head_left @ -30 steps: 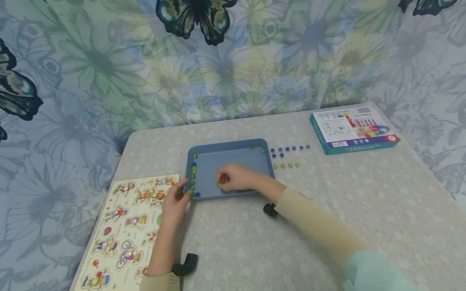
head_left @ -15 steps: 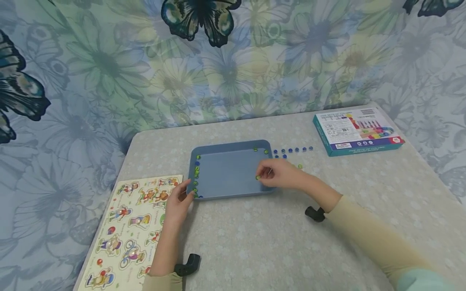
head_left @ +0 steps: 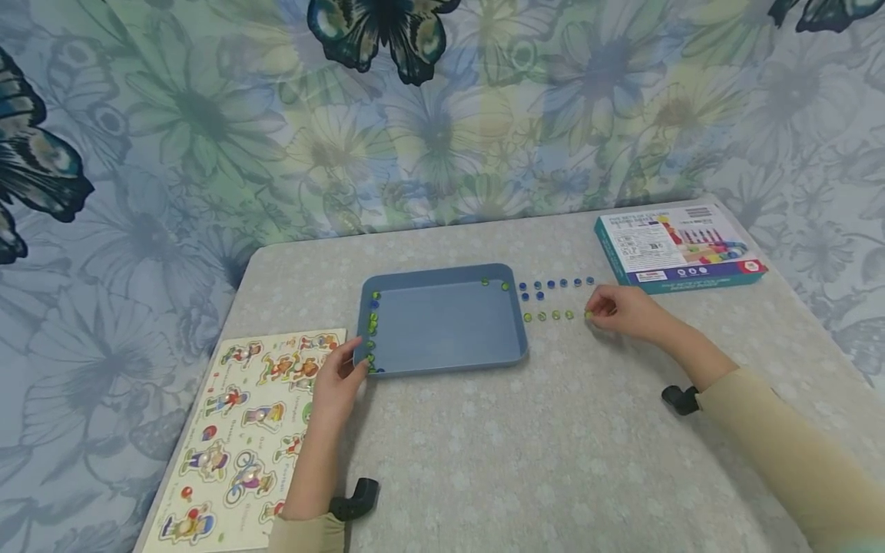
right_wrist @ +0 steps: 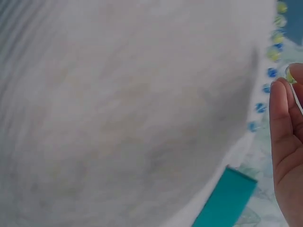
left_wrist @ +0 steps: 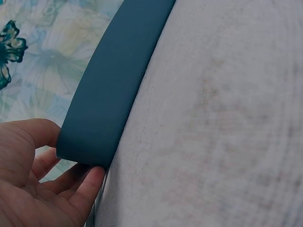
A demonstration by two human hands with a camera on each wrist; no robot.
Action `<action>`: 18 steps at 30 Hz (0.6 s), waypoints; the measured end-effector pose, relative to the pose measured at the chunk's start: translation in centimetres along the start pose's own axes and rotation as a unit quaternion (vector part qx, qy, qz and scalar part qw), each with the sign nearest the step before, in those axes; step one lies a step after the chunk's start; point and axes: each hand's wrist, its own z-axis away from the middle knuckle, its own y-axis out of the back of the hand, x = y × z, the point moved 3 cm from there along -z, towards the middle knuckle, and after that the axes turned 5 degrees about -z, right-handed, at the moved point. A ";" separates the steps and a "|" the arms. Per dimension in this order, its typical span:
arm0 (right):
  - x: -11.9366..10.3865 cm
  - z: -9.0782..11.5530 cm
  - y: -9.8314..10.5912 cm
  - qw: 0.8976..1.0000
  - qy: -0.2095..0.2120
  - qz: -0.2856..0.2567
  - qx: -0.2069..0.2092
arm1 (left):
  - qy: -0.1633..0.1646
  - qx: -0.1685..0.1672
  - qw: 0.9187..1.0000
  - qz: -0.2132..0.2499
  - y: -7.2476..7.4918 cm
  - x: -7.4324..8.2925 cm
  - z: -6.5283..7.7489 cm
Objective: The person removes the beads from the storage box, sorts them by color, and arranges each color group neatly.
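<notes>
Plain blue tray (head_left: 449, 326), yellow-green marbles (head_left: 556, 315), blue marbles (head_left: 551, 284)

Readable text: box only, partial.
Box (head_left: 646, 257) front edge seems to say "FIVE SETS OF", rest blurred; barcode (head_left: 698, 212) on top, digits illegible. Board (head_left: 233, 430) lettering too small.

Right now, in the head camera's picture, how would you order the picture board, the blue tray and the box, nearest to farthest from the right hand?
1. Box: just beyond the right hand.
2. Blue tray: to that hand's left.
3. Picture board: farthest left, past the tray.
</notes>
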 end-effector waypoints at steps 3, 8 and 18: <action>0.8 -0.3 -0.2 1.000 -0.011 0.007 -0.005 | 0.004 0.001 1.000 0.000 0.0 0.0 0.0; 1.1 -0.9 -0.6 1.000 -0.018 0.005 -0.014 | 0.006 0.000 1.000 0.000 0.0 -0.1 0.0; 1.0 -1.7 -0.9 0.999 -0.024 0.024 -0.009 | 0.007 0.000 1.000 0.009 0.1 0.2 0.1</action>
